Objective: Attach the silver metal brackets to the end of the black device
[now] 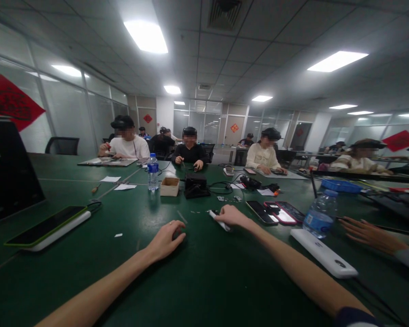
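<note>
My left hand (166,238) rests low over the green table (191,290), its fingers loosely bent and the thumb apart, with nothing visible in it. A ring shows on one finger. Farther right, my right hand (231,215) is closed on a small, flat white object (221,222) with a dark part near its far end. That object lies slanted at the tabletop, and the hand covers part of it, so its kind is unclear. Just beyond this hand lie several small grey pieces (237,198). To its right are phones, the nearest a dark phone (261,212).
Ahead stand a water bottle (153,171), an open cardboard box (169,187) and a black device (195,185). At right are another bottle (320,213), a white power bank (323,253) and a neighbour's hand (371,235). A green-edged phone (47,225) lies left. Several people sit opposite.
</note>
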{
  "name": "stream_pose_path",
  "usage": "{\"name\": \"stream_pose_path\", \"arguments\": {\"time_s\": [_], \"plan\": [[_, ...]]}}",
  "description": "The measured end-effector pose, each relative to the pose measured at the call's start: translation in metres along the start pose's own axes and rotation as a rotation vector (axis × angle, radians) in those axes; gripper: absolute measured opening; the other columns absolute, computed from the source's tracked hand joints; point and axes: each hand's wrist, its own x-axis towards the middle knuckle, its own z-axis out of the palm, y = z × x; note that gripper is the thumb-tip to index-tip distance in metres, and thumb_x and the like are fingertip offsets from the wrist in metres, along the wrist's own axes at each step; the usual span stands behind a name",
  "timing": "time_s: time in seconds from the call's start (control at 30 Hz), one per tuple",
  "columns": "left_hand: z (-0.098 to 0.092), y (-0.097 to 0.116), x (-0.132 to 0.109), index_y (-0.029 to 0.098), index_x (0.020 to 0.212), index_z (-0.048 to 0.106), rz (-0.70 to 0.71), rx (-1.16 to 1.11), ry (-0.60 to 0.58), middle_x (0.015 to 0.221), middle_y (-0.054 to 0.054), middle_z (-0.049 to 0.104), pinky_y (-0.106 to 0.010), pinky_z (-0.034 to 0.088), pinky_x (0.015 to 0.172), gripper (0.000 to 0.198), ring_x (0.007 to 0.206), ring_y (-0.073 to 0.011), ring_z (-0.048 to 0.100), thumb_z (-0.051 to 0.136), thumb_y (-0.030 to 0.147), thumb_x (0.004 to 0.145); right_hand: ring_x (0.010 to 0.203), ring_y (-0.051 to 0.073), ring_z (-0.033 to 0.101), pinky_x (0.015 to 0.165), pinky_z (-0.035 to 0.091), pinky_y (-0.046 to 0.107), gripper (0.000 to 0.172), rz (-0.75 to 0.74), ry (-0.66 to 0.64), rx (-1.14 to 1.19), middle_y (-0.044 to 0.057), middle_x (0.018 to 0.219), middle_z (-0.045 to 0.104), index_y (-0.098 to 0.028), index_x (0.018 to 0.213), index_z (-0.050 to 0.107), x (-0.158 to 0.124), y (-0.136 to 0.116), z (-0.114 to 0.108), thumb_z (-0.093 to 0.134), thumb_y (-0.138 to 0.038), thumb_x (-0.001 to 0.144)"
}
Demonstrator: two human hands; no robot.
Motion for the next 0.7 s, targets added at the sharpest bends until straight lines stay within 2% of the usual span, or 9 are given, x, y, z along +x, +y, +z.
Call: {"name": "stream_pose_path", "arguments": {"time_s": [0.1,0.17,0.23,0.3,0.37,0.47,0.57,0.63,0.7], "plan": [[0.002,0.001,0.0,0.019,0.119,0.052,-0.011,-0.017,0.015,0.106,-0.009,0.061,-0.035,0.047,0.082,0.036,0.088,-0.0211,0.058,0.05,0.037,0.089,0.057,0.019,0.063,0.042,0.046,0.024,0.032,-0.086,-0.034,-0.01,0.005,0.065,0.066,-0.023,0.063,0.063,-0.035,-0.039,0.041,0.072,-0.053,0.064],[0.003,0.002,0.0,0.019,0.118,0.053,-0.007,-0.009,0.002,0.109,-0.009,0.061,-0.037,0.045,0.088,0.035,0.095,-0.0227,0.057,0.051,0.038,0.088,0.054,0.02,0.062,0.039,0.045,0.027,0.038,-0.222,-0.062,-0.033,0.005,0.066,0.066,-0.024,0.066,0.063,-0.051,-0.061,0.062,0.068,-0.062,0.066],[0.002,0.002,0.0,0.019,0.112,0.058,0.021,-0.002,-0.035,0.107,-0.008,0.062,-0.037,0.043,0.091,0.03,0.098,-0.0232,0.056,0.049,0.037,0.09,0.052,0.019,0.06,0.039,0.044,0.028,0.043,-0.359,-0.113,-0.048,0.004,0.063,0.065,-0.025,0.065,0.063,-0.055,-0.073,0.073,0.063,-0.068,0.068],[0.0,0.002,0.0,0.019,0.106,0.061,0.054,-0.011,-0.072,0.103,-0.007,0.064,-0.036,0.044,0.09,0.027,0.098,-0.0224,0.056,0.045,0.037,0.092,0.054,0.017,0.06,0.044,0.046,0.026,0.046,-0.429,-0.082,-0.051,0.003,0.063,0.064,-0.025,0.064,0.062,-0.042,-0.074,0.069,0.057,-0.07,0.074],[-0.001,0.001,0.0,0.019,0.105,0.063,0.079,-0.031,-0.098,0.103,-0.007,0.063,-0.034,0.044,0.089,0.03,0.096,-0.0213,0.056,0.042,0.038,0.094,0.065,0.017,0.063,0.058,0.049,0.026,0.049,-0.356,0.087,-0.064,0.004,0.069,0.066,-0.024,0.067,0.063,-0.015,-0.062,0.051,0.048,-0.069,0.081],[-0.002,-0.002,0.001,0.02,0.113,0.063,0.095,-0.062,-0.123,0.108,-0.007,0.061,-0.032,0.044,0.089,0.034,0.098,-0.0204,0.056,0.04,0.038,0.096,0.091,0.02,0.063,0.079,0.048,0.025,0.047,-0.012,0.333,-0.095,0.008,0.094,0.069,-0.021,0.091,0.066,0.036,-0.021,0.012,0.045,-0.063,0.087],[-0.001,-0.004,0.001,0.021,0.119,0.062,0.112,-0.076,-0.153,0.113,-0.007,0.059,-0.032,0.043,0.091,0.035,0.102,-0.0203,0.054,0.038,0.037,0.097,0.122,0.029,0.047,0.1,0.036,0.037,0.058,0.154,0.388,-0.143,0.021,0.124,0.055,-0.009,0.118,0.056,0.077,0.03,-0.017,0.042,-0.057,0.09],[0.0,-0.005,0.001,0.023,0.12,0.061,0.13,-0.079,-0.176,0.114,-0.007,0.059,-0.032,0.042,0.092,0.035,0.104,-0.0205,0.053,0.038,0.036,0.098,0.13,0.032,0.038,0.104,0.03,0.044,0.066,0.313,0.366,-0.193,0.025,0.137,0.043,-0.007,0.13,0.048,0.095,0.059,-0.022,0.038,-0.059,0.09],[0.0,-0.003,0.001,0.023,0.121,0.061,0.162,-0.08,-0.195,0.114,-0.007,0.059,-0.033,0.041,0.093,0.035,0.104,-0.0206,0.053,0.037,0.036,0.098,0.132,0.035,0.036,0.105,0.027,0.049,0.071,0.352,0.329,-0.185,0.028,0.138,0.041,-0.004,0.132,0.046,0.107,0.078,-0.017,0.035,-0.06,0.09]]}}
